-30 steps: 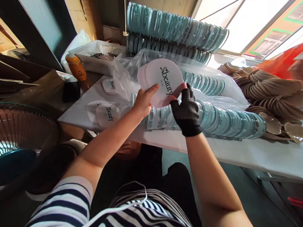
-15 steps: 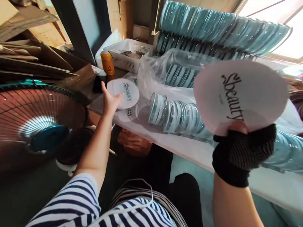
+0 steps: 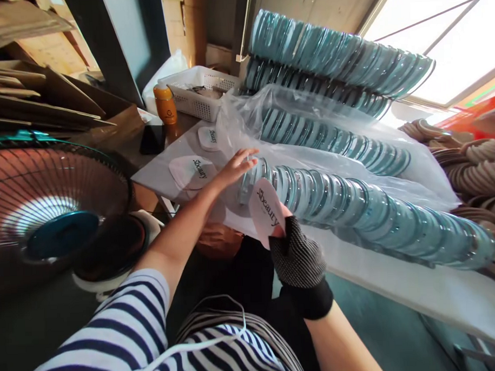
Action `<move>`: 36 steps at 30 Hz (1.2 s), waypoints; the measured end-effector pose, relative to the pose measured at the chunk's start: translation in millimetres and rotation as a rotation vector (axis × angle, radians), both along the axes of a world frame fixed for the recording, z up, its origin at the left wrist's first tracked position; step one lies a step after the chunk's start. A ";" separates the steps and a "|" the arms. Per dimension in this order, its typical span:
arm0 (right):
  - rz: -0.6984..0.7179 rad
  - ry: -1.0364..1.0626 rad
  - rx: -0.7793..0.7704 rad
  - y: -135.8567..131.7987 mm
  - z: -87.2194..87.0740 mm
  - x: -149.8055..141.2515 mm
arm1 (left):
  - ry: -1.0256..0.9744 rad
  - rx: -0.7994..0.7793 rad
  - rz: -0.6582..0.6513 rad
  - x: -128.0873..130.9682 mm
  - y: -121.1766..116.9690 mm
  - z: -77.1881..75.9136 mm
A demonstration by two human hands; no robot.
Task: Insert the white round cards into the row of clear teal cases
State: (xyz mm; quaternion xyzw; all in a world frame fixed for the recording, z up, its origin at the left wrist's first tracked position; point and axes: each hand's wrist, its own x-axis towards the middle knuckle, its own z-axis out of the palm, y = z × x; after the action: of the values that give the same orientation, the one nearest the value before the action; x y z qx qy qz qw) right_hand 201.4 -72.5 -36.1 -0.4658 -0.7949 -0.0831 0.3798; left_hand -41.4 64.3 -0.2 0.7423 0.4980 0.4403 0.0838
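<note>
My right hand (image 3: 295, 255), in a black knit glove, pinches a stack of white round cards printed "beauty" (image 3: 265, 208), tilted edge-on near the table's front edge. My bare left hand (image 3: 235, 167) reaches forward with fingers spread, touching the near end of a long row of teal-rimmed round lids (image 3: 353, 203) that lies on clear plastic. To its left, a white printed card (image 3: 192, 171) lies on a small pile on the white table (image 3: 417, 288). A smaller stack of cards (image 3: 210, 138) sits farther back.
More rows of teal lids (image 3: 332, 47) are stacked behind, some inside a clear bag (image 3: 285, 105). A white basket (image 3: 199, 92), an orange bottle (image 3: 165, 104) and a black phone (image 3: 152, 139) stand at the back left. A fan (image 3: 49, 214) is at my left, tan discs (image 3: 469, 161) at right.
My left hand laid a card on the left pile and moved right to the row of lids. My right hand lowered its card stack from high at right to the table's front edge.
</note>
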 end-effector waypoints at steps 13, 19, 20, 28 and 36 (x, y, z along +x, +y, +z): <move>-0.030 0.117 -0.419 39.2 5.9 -34.1 | -0.052 0.021 0.155 18.6 -28.7 -11.3; 0.018 -0.087 -0.317 57.2 20.0 -54.4 | -0.015 0.043 0.212 20.6 -33.0 -12.1; 0.040 -0.134 -0.300 59.8 23.3 -57.1 | -0.012 0.051 0.223 21.2 -33.6 -12.1; 0.716 0.207 -1.066 63.2 3.4 -35.7 | 0.015 0.071 0.243 26.3 -32.6 -16.1; 0.349 0.621 -0.607 63.3 -35.4 87.0 | 0.433 0.181 0.291 47.1 -66.1 6.5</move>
State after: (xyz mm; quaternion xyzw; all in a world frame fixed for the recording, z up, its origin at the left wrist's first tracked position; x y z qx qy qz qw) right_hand 288.4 -9.2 -71.5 -0.4182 -0.6983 0.3615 0.4548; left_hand 5.7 -1.9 6.3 0.7443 0.5643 0.3216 -0.1555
